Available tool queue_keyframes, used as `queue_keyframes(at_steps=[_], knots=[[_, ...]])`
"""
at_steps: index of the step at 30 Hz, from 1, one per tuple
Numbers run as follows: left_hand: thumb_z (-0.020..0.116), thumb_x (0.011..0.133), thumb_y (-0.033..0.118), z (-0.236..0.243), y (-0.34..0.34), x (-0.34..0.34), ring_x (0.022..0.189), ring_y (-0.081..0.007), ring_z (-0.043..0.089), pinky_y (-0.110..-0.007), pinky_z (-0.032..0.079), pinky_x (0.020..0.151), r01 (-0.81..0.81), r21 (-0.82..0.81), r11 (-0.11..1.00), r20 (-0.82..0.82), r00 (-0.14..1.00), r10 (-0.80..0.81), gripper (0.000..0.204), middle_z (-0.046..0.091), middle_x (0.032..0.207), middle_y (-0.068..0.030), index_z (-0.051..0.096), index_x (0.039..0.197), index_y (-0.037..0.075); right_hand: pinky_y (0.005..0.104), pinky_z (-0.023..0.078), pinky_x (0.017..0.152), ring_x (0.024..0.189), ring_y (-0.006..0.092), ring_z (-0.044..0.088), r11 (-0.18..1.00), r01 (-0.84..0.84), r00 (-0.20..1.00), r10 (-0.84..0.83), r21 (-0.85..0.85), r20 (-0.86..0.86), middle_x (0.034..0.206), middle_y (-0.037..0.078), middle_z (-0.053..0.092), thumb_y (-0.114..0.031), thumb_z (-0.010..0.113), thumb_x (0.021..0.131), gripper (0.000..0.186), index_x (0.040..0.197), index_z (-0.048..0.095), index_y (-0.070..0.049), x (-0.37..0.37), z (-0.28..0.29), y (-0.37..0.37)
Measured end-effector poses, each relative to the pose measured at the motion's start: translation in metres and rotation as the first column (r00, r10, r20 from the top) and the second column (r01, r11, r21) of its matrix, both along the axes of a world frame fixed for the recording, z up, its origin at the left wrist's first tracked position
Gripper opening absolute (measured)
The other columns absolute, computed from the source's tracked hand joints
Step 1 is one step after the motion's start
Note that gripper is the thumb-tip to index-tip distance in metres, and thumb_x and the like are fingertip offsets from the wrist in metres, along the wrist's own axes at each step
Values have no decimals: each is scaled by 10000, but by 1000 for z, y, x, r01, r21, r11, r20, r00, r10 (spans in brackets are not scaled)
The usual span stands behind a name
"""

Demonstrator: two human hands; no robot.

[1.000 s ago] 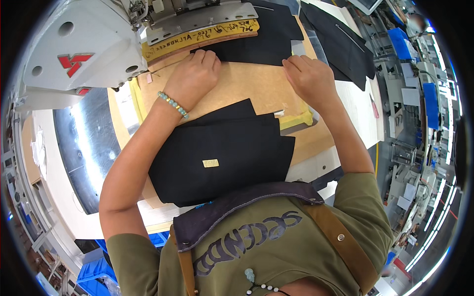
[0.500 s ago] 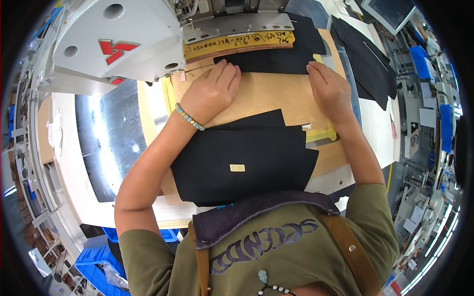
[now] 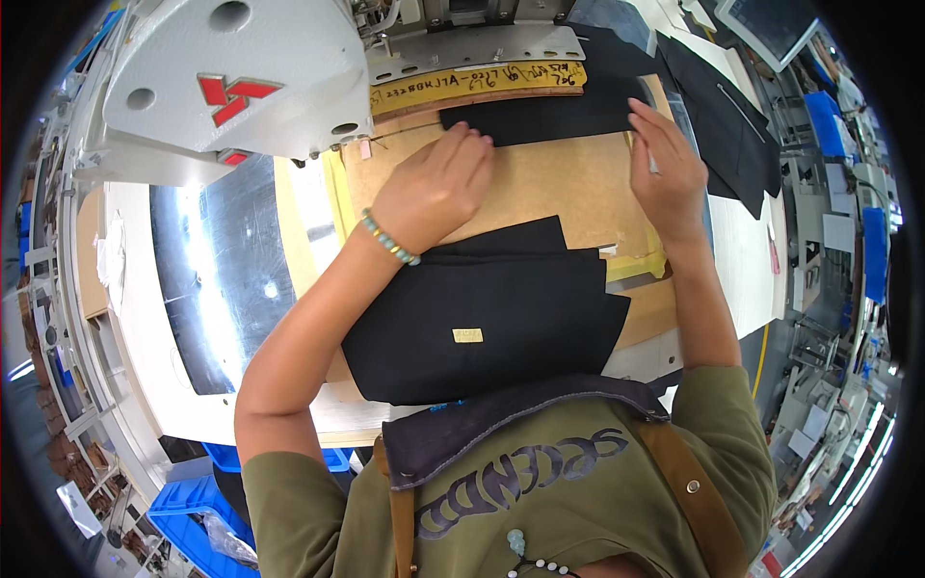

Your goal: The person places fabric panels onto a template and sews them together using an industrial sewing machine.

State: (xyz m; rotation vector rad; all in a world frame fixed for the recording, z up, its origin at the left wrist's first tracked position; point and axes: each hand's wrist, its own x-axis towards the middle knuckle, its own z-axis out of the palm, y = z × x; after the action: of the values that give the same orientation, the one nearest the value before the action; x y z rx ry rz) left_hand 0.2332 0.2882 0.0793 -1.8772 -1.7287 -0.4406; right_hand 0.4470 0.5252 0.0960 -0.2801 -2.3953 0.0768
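A black fabric panel [image 3: 559,118] lies on the tan board [image 3: 549,183], its far part under the yellow, handwritten-on strip [image 3: 477,89] of the machine. My left hand [image 3: 434,188], with a beaded bracelet on the wrist, has its fingers stretched out at the panel's near left corner. At the panel's right end is my right hand [image 3: 670,173], thumb apart from the raised fingers. A small pale patch shows between them; I cannot tell what it is. Closer to my body rests a stack of black fabric pieces [image 3: 482,299] with a small yellow label [image 3: 467,335].
The white machine head [image 3: 231,87] with a red emblem stands at the upper left. A metal plate bar [image 3: 477,53] runs above the strip. More black pieces [image 3: 718,116] lie at the right, below a screen [image 3: 768,29]. A blue crate [image 3: 198,511] is at lower left.
My right hand has let go of the panel's right corner, its fingers spreading. My left hand has shifted slightly right. The whole view has moved a little.
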Motion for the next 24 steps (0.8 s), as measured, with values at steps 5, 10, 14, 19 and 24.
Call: queue_keyframes(at_steps=[5,10,14,19,24], knots=[[696,848,74,-11,33,4,1108,-253,718,-331,636,874,31,-128,991,-29,999,-35,260,694,1080,-89,728,1086,-27,361,632,851,1002,297,772,993,114,991,-116,28,72,1212,102,780,25,734,914,190,1100,768,7,18,-13,12],[703,852,72,-12,19,-8,1111,-260,717,-336,636,870,-59,-218,974,-86,995,41,241,695,1064,-84,727,1073,-20,367,627,910,1090,300,758,1000,5,985,-2,-21,172,1267,113,763,11,686,960,198,1145,759,15,7,-18,4],[710,861,63,-4,-17,-22,1135,-269,730,-329,639,861,-102,-163,981,-96,992,88,235,714,1111,-97,737,1084,-7,374,620,936,1142,298,743,995,-98,974,101,-25,202,1302,123,748,4,664,968,224,1174,751,17,-17,-18,-2],[725,852,28,-4,-51,-30,1103,-285,743,-337,654,896,-140,-68,988,-83,987,134,220,714,1077,-117,747,1064,-29,376,619,941,1156,288,740,971,-225,951,201,80,234,1296,122,748,-10,686,929,278,1198,753,3,-39,-21,-11],[744,832,0,-11,-56,-25,1098,-271,761,-339,658,858,-172,-76,982,-13,985,172,267,725,1104,-105,747,1099,-12,372,622,923,1136,287,745,981,-193,958,180,36,224,1273,117,755,-15,701,913,271,1177,760,5,-38,-23,-11]])
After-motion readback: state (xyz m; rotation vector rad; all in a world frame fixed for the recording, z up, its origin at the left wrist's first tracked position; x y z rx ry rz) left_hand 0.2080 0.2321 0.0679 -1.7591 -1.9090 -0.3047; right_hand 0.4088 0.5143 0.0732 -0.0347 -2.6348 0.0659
